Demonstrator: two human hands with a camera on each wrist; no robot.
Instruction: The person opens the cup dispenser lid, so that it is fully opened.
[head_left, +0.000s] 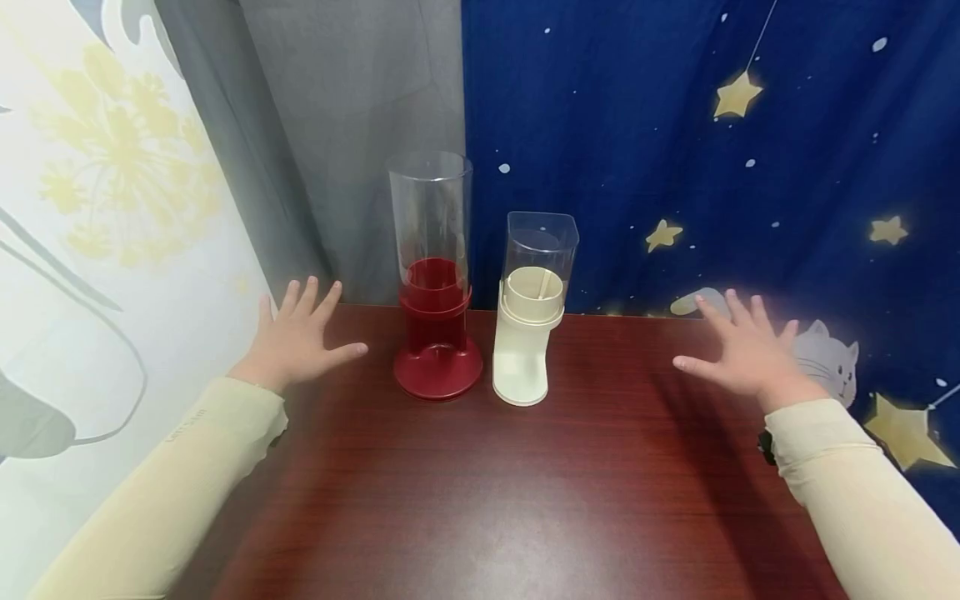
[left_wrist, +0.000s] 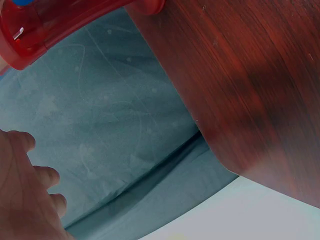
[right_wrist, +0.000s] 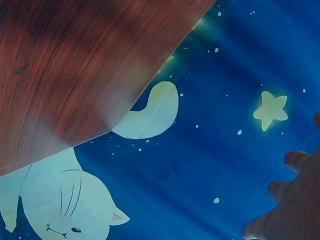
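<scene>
Two dispensers stand side by side near the back edge of the table. The red dispenser (head_left: 437, 367) has a round base and a tall clear cylinder on top. To its right is a cream dispenser (head_left: 521, 367), shorter, with a clear squarish container above. My left hand (head_left: 296, 333) is held up left of the red one, fingers spread, holding nothing. Far to the right of the cream one, my right hand (head_left: 746, 346) is also raised with spread fingers and nothing in it. In the left wrist view, part of the red dispenser (left_wrist: 65, 22) shows at the top left.
The dark red-brown wooden table (head_left: 510, 500) fills the lower middle. Behind it hang a grey curtain (head_left: 360, 100) and a blue curtain (head_left: 615, 125) with stars. A pale patterned curtain (head_left: 142, 208) hangs along the left side. The table's corners show in both wrist views.
</scene>
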